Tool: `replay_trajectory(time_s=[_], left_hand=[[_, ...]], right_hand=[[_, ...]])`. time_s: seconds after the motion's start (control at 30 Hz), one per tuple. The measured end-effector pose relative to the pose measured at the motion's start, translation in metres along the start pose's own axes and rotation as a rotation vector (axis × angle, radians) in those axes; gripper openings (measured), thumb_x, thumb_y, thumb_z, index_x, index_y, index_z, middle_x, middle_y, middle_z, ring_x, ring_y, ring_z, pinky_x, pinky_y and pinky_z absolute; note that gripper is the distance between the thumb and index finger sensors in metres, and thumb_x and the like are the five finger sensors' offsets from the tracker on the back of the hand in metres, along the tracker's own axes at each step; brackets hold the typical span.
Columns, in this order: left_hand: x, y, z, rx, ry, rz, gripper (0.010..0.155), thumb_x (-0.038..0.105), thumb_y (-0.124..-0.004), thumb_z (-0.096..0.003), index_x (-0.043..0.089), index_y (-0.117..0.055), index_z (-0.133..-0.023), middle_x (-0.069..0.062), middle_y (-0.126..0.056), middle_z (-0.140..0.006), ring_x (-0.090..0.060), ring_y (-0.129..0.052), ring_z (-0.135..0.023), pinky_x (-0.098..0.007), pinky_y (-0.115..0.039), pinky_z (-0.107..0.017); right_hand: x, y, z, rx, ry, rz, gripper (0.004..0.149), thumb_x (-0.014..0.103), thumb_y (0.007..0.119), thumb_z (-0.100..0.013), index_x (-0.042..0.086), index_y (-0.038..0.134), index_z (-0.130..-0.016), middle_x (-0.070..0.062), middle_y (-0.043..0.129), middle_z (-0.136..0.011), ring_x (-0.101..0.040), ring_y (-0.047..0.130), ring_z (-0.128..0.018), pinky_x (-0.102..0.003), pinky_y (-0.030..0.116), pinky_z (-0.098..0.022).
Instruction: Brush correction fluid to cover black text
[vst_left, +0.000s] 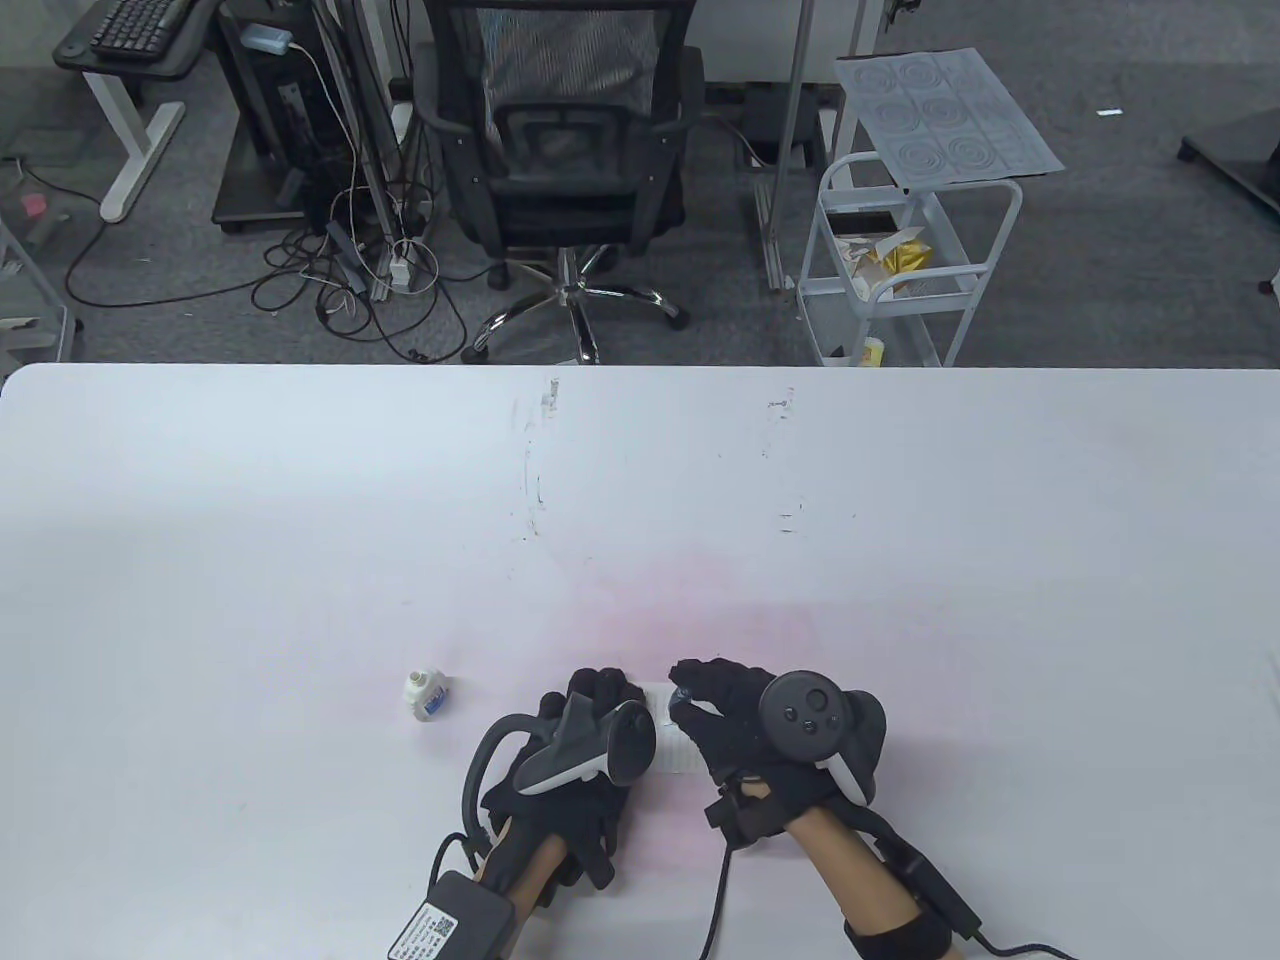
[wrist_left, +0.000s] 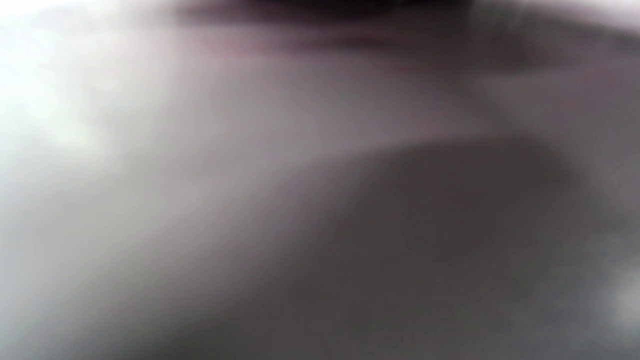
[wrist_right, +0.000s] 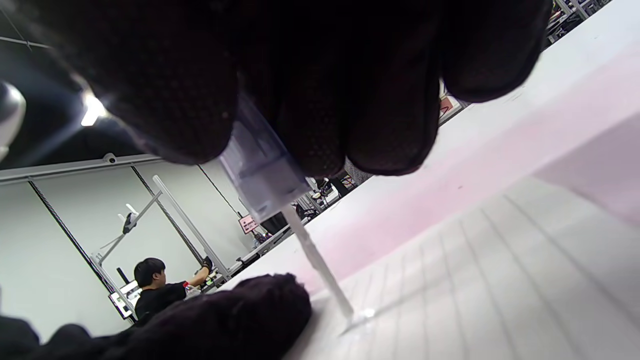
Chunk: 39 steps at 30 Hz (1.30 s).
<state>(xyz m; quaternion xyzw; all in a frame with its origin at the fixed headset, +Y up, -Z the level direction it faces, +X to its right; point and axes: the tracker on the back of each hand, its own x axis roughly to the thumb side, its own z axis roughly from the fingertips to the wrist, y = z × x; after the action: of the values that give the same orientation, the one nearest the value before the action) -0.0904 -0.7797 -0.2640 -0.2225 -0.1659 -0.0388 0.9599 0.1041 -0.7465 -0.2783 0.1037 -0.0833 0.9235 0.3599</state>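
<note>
A small ruled paper slip (vst_left: 672, 740) lies on the white table (vst_left: 900, 520) between my two hands. My left hand (vst_left: 590, 700) rests flat on its left part. My right hand (vst_left: 700, 690) pinches the translucent cap of the correction-fluid brush (wrist_right: 260, 170), and the thin white brush stem (wrist_right: 320, 265) touches the ruled paper (wrist_right: 500, 280) at its tip. The small white correction-fluid bottle (vst_left: 427, 692) stands uncapped on the table left of my left hand. The left wrist view is a blur and shows nothing I can name.
An office chair (vst_left: 560, 160) and a white cart (vst_left: 900, 270) stand beyond the table's far edge. Faint pen marks (vst_left: 535, 480) dot the table's middle. A cable and battery pack (vst_left: 450, 915) trail from my left wrist at the near edge.
</note>
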Motion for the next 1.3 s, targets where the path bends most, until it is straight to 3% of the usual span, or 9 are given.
replay_trajectory(time_s=[0.47, 1.3], left_hand=[[0.0, 0.0, 0.0, -0.001, 0.0, 0.0, 0.065, 0.046, -0.048, -0.0528, 0.03, -0.018, -0.108, -0.001, -0.012, -0.117, -0.028, -0.022, -0.113, -0.048, -0.032, -0.083], [0.0, 0.0, 0.0, -0.001, 0.0, 0.0, 0.065, 0.046, -0.048, -0.0528, 0.03, -0.018, -0.108, -0.001, -0.012, -0.117, -0.028, -0.022, -0.113, -0.048, -0.032, -0.083]], right_hand=[[0.001, -0.007, 0.001, -0.039, -0.016, -0.012, 0.044, 0.04, 0.093, -0.031, 0.023, 0.09, -0.072, -0.004, 0.095, -0.069, -0.033, 0.102, -0.057, -0.056, 0.074, -0.053], [0.008, 0.01, 0.0, 0.008, -0.068, -0.01, 0.045, 0.04, 0.093, -0.032, 0.024, 0.089, -0.073, -0.003, 0.095, -0.07, -0.032, 0.102, -0.058, -0.056, 0.074, -0.054]])
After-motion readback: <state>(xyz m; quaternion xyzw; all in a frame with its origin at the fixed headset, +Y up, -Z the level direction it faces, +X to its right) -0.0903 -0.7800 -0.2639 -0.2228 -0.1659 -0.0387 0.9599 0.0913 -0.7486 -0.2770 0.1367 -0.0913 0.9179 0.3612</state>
